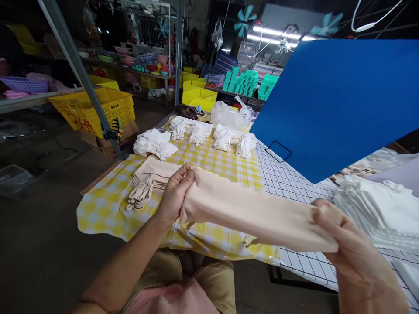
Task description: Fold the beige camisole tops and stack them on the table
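A big blue board (347, 104) stands up past the far right side of the yellow cloth (98, 209), and I cannot tell what holds it up. The yellow cloth, full of checks, covers the table, maybe to keep the clothes clean. Right of the yellow cloth is a white sheet (294, 185) with black lines. A yellow crate (98, 109) sits off the far left side of the yellow cloth. Well right of the yellow cloth is a messy white stack (376, 209). The tan piece (255, 209) is up in the air over the near right part of the yellow cloth, and one end goes out past it. It is pulled long between two hands, which seems to make it lie flat and smooth. Two neat white piles, one left (190, 126) and one right (234, 137), sit on the far part of the yellow cloth. A tan pile (157, 174) lies on its left part, with straps bunched at the near side, maybe so they do not tangle. The left hand (176, 192) pinches one end of the tan piece, thumb on top and fingers bent shut. The right hand (347, 235) is closed on the other end, but some of its fingers are hidden.
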{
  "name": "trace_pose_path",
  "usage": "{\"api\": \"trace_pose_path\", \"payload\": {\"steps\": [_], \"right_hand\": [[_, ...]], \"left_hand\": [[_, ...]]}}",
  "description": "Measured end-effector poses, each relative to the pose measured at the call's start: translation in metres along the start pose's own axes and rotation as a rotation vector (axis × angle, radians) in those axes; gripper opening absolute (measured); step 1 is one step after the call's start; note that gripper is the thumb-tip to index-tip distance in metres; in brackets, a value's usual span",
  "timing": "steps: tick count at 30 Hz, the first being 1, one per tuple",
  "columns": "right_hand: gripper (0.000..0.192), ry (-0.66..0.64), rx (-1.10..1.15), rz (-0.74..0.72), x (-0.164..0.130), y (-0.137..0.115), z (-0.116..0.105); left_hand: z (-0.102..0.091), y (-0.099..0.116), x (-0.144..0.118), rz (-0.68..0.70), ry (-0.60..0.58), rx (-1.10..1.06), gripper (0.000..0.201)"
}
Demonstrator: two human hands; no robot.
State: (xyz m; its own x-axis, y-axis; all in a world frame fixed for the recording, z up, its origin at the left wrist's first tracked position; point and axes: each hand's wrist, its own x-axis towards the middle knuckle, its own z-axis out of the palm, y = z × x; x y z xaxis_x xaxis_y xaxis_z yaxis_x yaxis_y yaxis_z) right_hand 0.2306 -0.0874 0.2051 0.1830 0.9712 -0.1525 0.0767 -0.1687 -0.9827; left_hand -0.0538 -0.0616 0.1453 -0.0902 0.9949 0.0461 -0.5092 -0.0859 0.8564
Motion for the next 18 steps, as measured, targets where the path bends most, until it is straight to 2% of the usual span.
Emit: {"api": "trace_pose_path", "payload": {"steps": [3,5,8,10,13,15,18], "right_hand": [[0.047,-0.012,0.092,0.078,-0.006,-0.007,-0.005],[0.044,-0.034,0.093,0.104,0.003,-0.001,-0.004],[0.036,-0.063,0.005,0.154,0.039,0.036,0.006],[0.036,-0.036,-0.078,0.137,0.069,0.078,0.016],[0.039,-0.018,-0.201,0.176,0.105,0.141,0.026],[0.038,-0.01,-0.229,0.189,0.117,0.166,0.025],[0.036,-0.025,-0.244,0.211,0.121,0.176,0.018]], "left_hand": [[0.0,0.013,-0.005,-0.069,-0.039,0.02,0.026],[-0.006,0.004,0.005,-0.113,-0.058,0.057,0.027],[-0.022,-0.043,0.034,-0.136,-0.012,0.271,0.023],[-0.032,-0.083,0.053,-0.15,0.093,0.576,0.018],[-0.039,-0.131,0.068,-0.196,0.126,0.708,0.018],[-0.04,-0.147,0.071,-0.185,0.135,0.755,0.014],[-0.041,-0.153,0.071,-0.146,0.141,0.835,0.015]]}}
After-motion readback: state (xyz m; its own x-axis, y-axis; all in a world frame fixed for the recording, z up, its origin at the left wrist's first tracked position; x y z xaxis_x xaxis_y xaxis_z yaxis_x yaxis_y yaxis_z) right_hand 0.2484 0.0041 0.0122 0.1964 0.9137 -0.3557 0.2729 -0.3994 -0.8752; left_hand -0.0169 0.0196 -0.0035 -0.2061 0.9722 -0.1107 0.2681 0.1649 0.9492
